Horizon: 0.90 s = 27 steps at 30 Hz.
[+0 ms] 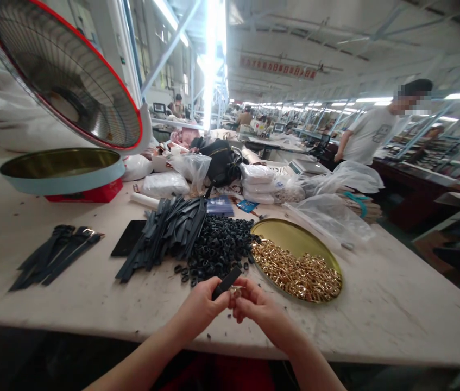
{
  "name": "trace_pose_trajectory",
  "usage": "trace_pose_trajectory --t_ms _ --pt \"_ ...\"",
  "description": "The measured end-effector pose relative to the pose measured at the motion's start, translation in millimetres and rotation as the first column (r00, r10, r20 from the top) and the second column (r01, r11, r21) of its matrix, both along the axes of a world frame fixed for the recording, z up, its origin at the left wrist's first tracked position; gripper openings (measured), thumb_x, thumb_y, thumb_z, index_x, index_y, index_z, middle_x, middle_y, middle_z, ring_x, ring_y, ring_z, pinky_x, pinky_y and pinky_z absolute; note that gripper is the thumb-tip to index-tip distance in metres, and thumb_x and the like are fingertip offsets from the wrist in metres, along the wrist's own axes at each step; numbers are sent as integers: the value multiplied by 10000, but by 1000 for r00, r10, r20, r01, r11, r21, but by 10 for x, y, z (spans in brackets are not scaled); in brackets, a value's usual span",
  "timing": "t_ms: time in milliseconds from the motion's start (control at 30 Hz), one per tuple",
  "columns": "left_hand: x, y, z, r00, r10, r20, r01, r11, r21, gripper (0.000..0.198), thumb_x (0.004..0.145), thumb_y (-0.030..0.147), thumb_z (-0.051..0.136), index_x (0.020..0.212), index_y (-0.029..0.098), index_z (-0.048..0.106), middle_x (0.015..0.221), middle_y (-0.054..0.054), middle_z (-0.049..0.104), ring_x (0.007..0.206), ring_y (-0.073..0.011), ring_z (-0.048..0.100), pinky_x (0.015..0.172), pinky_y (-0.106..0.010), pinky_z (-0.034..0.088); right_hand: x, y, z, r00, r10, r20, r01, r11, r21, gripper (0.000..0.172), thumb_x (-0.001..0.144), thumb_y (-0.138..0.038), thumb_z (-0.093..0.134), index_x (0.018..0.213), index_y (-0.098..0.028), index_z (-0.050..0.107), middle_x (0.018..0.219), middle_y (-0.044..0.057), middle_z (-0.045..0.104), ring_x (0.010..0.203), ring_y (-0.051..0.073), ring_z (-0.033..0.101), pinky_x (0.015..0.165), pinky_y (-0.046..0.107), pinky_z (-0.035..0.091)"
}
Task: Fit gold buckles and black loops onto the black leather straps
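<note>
- Assembled straps (56,255) lie far left on the bench (396,304).
- Left hand (201,307): grip closed on a short black strap (226,282) over the bench's near edge. Its long axis slants, with the free end pointing up and right.
- Right hand (254,307): grip pinching a small brass fitting (235,291) at the strap's lower end.
- Gold tray (295,232) sits just right.

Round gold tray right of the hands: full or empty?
Partly full. Small gold metal fittings cover the near half of the round gold tray; its far part is bare.
</note>
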<state>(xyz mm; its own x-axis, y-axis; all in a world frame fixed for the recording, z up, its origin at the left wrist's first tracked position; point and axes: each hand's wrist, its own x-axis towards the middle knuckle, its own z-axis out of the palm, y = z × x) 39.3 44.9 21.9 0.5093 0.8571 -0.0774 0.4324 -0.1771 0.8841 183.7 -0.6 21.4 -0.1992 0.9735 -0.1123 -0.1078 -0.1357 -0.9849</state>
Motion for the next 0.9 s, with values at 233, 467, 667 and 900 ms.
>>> trace_pose_trajectory --t_ms 233,467,667,900 --pt "-144 -113 -36 999 -51 11 52 993 -103 272 807 377 369 720 157 503 520 58 429 492 -90 387 460 -192 279 -59 -81 -232 966 -254 36 253 966 48 222 693 -342 646 828 -169 610 597 -28 554 535 101 492 494 223 390" --pt "-257 -241 -48 990 -131 -49 125 986 -112 332 837 413 320 789 164 533 576 46 453 544 -104 424 518 -199 323 -119 -144 -299 755 -543 -368 381 820 -427 293 562 -279 762 798 -197 608 721 -22 596 546 70 526 546 210 447" --pt "-206 -229 -16 984 -175 -25 173 982 -70 218 822 306 359 759 168 516 694 23 524 654 -115 462 599 -207 340 -318 -200 -346 863 -430 -266 376 897 -230 258 591 -361 733 704 -177 591 598 -36 557 502 76 477 488 202 395" --pt "-163 -176 -134 987 -132 95 157 925 -347 250 819 398 346 704 186 412 498 78 409 445 -77 343 457 -188 285 -289 -206 -396 912 -389 -128 367 915 -165 254 724 -409 601 743 -156 590 628 -8 558 557 103 483 540 229 401"
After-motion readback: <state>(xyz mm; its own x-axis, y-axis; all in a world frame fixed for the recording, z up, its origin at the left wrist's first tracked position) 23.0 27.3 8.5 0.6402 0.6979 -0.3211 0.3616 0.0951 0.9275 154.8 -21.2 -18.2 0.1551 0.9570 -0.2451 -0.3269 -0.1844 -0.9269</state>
